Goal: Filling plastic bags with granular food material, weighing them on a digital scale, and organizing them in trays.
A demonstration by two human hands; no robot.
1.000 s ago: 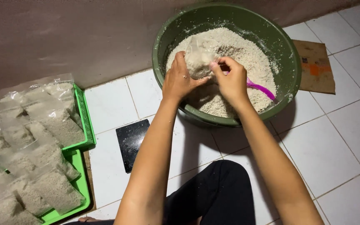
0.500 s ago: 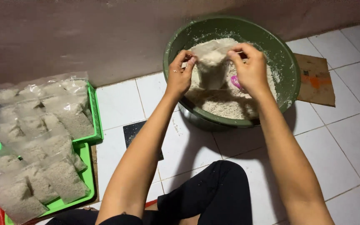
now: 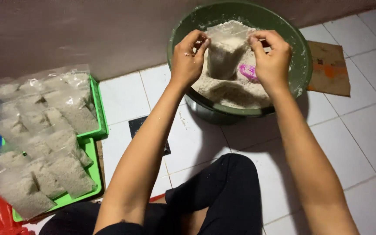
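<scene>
hands met over the green basin (image 3: pixel 303 65) at about twelve o'clock in the view, both raised just above its floury contents. left hand (image 3: pixel 188 56) pinched one top corner of a small clear plastic bag (image 3: pixel 225 50), thumb and fingers pressed together on the film; right hand (image 3: pixel 271 54) pinched the opposite corner the same way, so the bag hung stretched between them with its mouth upward. the bag was partly filled with pale, coarse flour, its lower part bulging (the upper film looked empty and see-through). it hung inside the basin's rim, over the heap of the same flour (image 3: pixel 233 93) in the basin; whether its bottom touched the heap could not be told.

just at four o'clock of the bag, a pink scoop (image 3: pixel 248 72) lay on the flour, partly hidden behind the right hand. the basin stood on the white tiled floor (image 3: pixel 362 143) against a dull wall. at three o'clock of the basin, a flat piece of brown cardboard (image 3: pixel 329 67) lay on the tiles, just beside the rim.

well apart, at nine o'clock, two green trays (image 3: pixel 94 167) sat end to end, piled with filled flour bags (image 3: pixel 62 126) lying on their sides and overlapping. a dark square scale (image 3: pixel 136 126) lay on the floor between the trays and the basin, half covered by the left forearm. at six o'clock the person's knee in black cloth (image 3: pixel 227 196) was bent between the arms.
</scene>
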